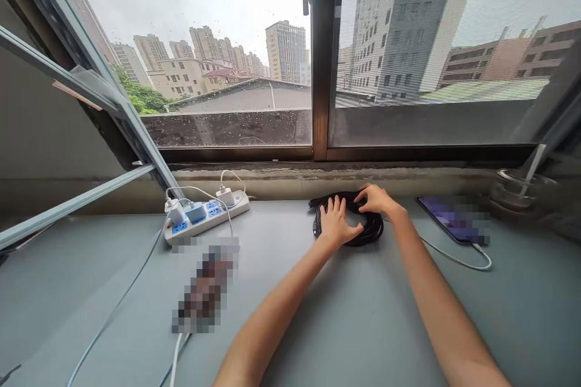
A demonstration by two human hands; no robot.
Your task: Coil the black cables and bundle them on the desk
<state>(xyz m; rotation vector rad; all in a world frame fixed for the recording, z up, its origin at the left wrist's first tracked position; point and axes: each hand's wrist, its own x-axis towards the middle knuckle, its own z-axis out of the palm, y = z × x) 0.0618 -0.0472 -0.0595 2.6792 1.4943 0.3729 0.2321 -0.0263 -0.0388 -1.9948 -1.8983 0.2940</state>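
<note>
A coil of black cable point(368, 231) lies on the grey table point(345, 326) close to the window sill. My left hand point(336, 222) rests on the coil's left side, fingers spread and lying flat, thumb hooked along its near edge. My right hand point(376, 198) sits on the coil's far side, fingers bent down over the loops. Both arms reach forward from the bottom of the view. The coil's middle is partly hidden under my hands.
A white power strip point(206, 217) with plugged-in chargers and white leads lies at the left. A phone point(454, 219) on a white cable lies at the right, beside a glass jar point(521, 190). A blurred object point(205, 287) sits near the front left. Metal window frame bars slant at far left.
</note>
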